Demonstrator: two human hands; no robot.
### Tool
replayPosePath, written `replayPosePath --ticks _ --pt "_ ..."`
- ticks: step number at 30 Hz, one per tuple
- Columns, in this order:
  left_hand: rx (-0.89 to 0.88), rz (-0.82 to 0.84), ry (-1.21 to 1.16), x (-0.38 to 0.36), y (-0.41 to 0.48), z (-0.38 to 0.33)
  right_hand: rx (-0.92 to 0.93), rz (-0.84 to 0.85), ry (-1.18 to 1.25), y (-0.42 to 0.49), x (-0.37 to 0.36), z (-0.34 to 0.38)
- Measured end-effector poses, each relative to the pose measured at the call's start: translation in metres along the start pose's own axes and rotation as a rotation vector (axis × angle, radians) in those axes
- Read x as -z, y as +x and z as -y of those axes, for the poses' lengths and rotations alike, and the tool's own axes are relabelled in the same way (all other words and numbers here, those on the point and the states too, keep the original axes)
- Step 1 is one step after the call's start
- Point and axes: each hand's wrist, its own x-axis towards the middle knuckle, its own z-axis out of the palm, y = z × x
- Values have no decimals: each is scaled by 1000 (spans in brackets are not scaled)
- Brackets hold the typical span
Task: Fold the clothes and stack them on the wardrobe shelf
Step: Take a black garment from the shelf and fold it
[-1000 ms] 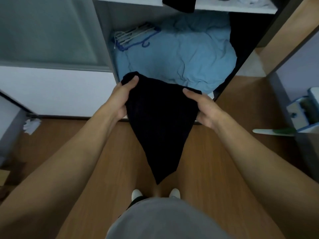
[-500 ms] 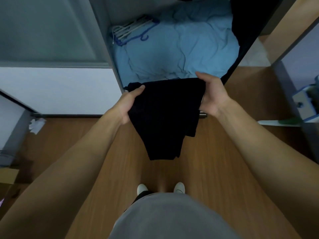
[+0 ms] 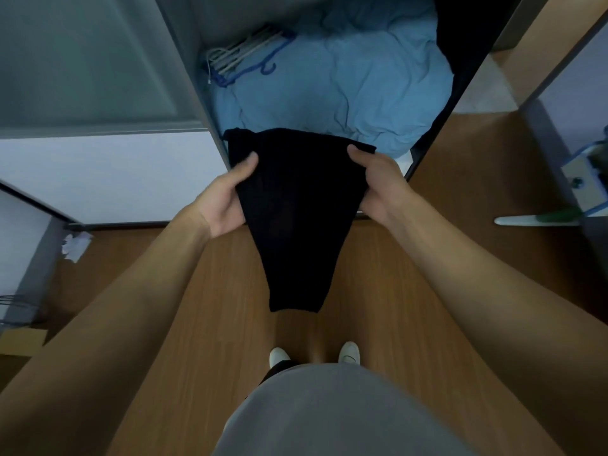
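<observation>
Prob. L hand, R hand grip garment corners.

A person is wearing a plain grey top, which is filling the bottom of the view as a smooth, rounded shape. Just past its edge a sliver of dark legwear is showing, too small to tell what kind. They are wearing white shoes with rounded toes: the left shoe and the right shoe. The left forearm and right forearm are showing bare, as are the left hand and right hand.
</observation>
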Motion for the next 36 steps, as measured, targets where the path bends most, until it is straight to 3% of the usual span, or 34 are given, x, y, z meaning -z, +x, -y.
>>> replayPosePath --ticks 2,4,9,12,14,18,21,24,28,36 --pt "-5 -27 168 6 -2 5 -114 11 180 1 0 5" --pt "-72 -155 284 3 2 4 -137 35 234 1 5 6" --pt "-110 -323 353 -16 12 5 -76 104 -43 -6 15 -8" --pt "-67 -398 153 -15 13 9 19 29 -160 -5 15 -9" --pt "-5 -423 42 -8 12 10 10 3 -116 -3 9 -8" --pt "132 -340 56 4 9 15 -107 38 30 -1 -2 -6" --pt "39 -340 101 1 14 12 -191 66 46 0 4 -3" --pt "-76 -416 179 -11 22 11 -170 65 -88 -1 15 -5" --pt "-88 -466 260 -23 28 16 -98 -44 -174 5 23 -12" --pt "-165 -545 436 -11 27 11 -137 -155 -196 13 14 -20"
